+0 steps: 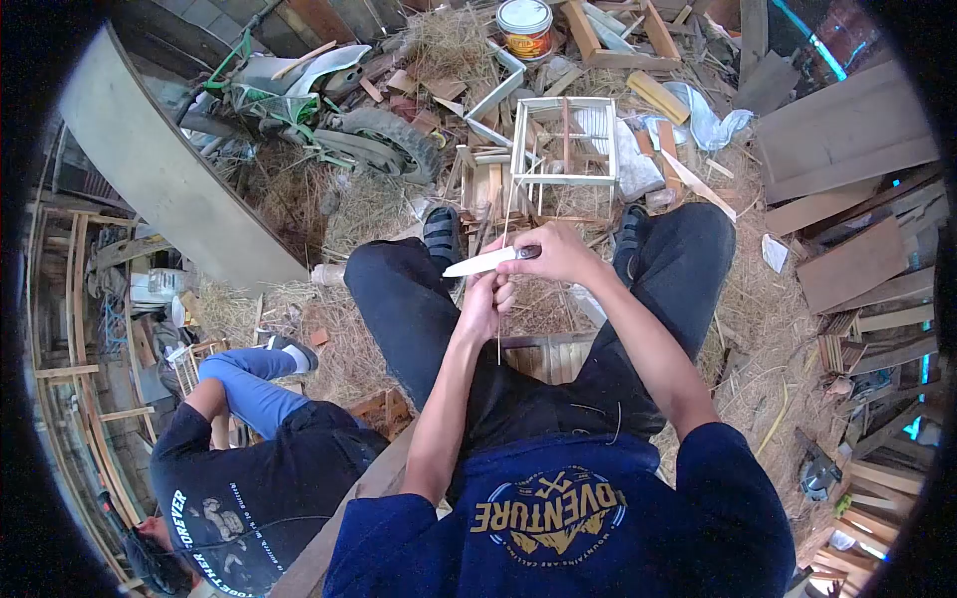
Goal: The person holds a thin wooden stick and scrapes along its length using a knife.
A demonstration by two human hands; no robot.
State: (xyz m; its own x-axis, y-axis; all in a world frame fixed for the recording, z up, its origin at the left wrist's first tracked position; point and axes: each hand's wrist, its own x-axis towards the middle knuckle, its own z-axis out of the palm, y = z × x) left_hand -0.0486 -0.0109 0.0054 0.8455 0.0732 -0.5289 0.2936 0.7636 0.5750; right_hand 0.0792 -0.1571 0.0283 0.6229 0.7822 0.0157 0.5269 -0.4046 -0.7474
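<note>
In my right hand [554,251] is a knife [477,263] with a dark handle and a broad pale blade pointing left. My left hand [482,305], just below the blade, has its fingers closed around a thin wooden strip [499,345]. The strip runs nearly upright between my knees, and the blade crosses it close above my left fingers. Both hands are near each other over my lap.
A small wooden frame [565,181] stands beyond my feet among scrap wood and straw. Behind it is a paint can [525,28]. A motorcycle wheel [384,145] lies back left. Another person [264,478] sits at my left. Boards [847,130] lean at right.
</note>
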